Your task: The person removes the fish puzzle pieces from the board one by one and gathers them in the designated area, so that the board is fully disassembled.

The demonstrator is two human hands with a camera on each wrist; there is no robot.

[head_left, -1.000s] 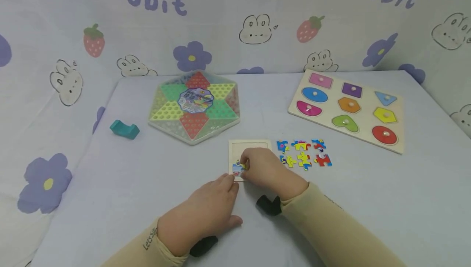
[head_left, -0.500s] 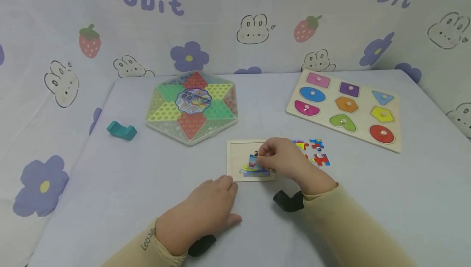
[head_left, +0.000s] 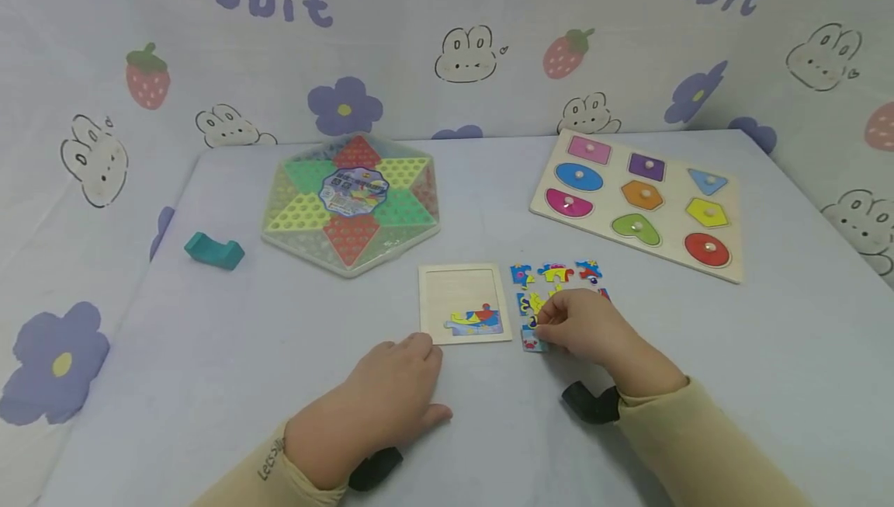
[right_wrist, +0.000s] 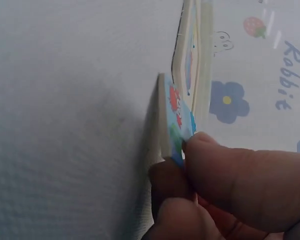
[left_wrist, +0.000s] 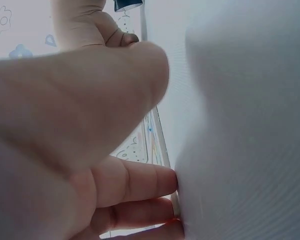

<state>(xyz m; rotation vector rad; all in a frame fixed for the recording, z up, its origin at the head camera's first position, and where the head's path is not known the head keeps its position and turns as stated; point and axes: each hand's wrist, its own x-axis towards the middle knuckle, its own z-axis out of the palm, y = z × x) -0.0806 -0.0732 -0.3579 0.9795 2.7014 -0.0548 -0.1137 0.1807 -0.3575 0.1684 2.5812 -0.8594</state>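
My right hand (head_left: pixel 587 330) pinches a jigsaw piece (head_left: pixel 533 340) with a red crab on light blue, close over the table just right of the wooden puzzle tray (head_left: pixel 427 289). The right wrist view shows the same crab piece (right_wrist: pixel 172 112) tilted between thumb and fingers. Joined pieces (head_left: pixel 476 321) in yellow, red and blue lie in the tray's lower right. My left hand (head_left: pixel 380 398) rests at the tray's lower left corner, fingertips at its edge and thumb spread. Loose jigsaw pieces (head_left: pixel 556 272) lie in rows beyond my right hand, which covers some of them.
A wooden peg board (head_left: pixel 606 212) with coloured shapes lies at the back right. The hexagonal Chinese checkers board (head_left: pixel 412 239) is at the back left, with a teal curved block (head_left: pixel 214 251) beside it. A printed cloth hangs behind the table.
My right hand has carried the crab piece rightward, out of the tray and down beside the loose pieces. My left hand stays at the tray's corner. The view has shifted slightly.
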